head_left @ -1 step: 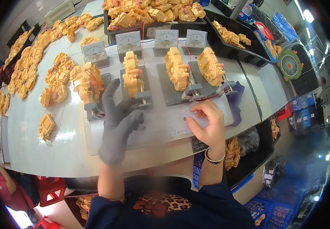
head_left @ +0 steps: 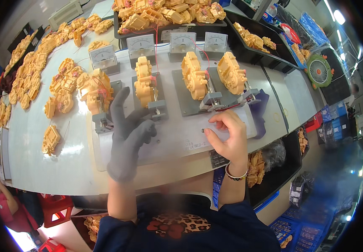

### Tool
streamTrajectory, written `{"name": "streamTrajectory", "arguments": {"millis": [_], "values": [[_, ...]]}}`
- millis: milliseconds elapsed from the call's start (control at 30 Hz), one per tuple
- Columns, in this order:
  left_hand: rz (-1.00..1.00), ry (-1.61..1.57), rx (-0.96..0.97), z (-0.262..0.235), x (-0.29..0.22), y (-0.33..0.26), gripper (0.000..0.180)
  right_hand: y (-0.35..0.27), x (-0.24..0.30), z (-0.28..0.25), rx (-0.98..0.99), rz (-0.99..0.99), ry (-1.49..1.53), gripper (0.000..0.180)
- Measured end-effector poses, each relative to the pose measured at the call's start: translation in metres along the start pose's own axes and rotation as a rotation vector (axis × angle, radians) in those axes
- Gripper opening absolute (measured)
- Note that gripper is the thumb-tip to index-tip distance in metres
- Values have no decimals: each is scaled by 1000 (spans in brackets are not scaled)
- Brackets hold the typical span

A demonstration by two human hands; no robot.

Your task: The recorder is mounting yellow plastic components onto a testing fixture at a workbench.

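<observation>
My left hand [head_left: 126,134], in a grey glove, hovers with its fingers spread over the white test board [head_left: 177,140]. It holds nothing and is just in front of the second yellow gearbox [head_left: 144,82] on its grey fixture. My bare right hand [head_left: 231,138], with a bead bracelet, rests curled on the board, its thumb beside a small dark button [head_left: 202,130]. Three more yellow gearboxes [head_left: 95,90] [head_left: 194,75] [head_left: 231,72] sit clamped in fixtures along the board. Behind them stand several needle meters [head_left: 141,44].
Loose yellow housings [head_left: 30,71] cover the table's left and back. Black trays [head_left: 257,40] of yellow parts line the back and right. A small green fan [head_left: 318,70] stands at the right, blue crates [head_left: 311,229] sit at the lower right, and a red stool [head_left: 57,210] at the lower left.
</observation>
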State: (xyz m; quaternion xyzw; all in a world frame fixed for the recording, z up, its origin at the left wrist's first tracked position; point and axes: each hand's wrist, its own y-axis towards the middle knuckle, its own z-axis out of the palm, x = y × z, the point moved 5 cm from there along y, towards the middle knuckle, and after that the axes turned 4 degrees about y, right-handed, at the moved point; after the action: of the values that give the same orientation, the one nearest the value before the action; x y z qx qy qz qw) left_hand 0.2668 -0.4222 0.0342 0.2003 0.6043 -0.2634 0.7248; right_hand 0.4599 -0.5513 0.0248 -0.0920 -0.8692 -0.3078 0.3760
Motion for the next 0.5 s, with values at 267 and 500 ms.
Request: {"name": "streamTrajectory", "arguments": {"millis": [267,500], "values": [[51,97,15,3,-5,7,72,-1,-1,1,-15,-21,-2,21],[148,378,-67,1,-6,14,67,-1,0,1,14,-5,37,22]]}}
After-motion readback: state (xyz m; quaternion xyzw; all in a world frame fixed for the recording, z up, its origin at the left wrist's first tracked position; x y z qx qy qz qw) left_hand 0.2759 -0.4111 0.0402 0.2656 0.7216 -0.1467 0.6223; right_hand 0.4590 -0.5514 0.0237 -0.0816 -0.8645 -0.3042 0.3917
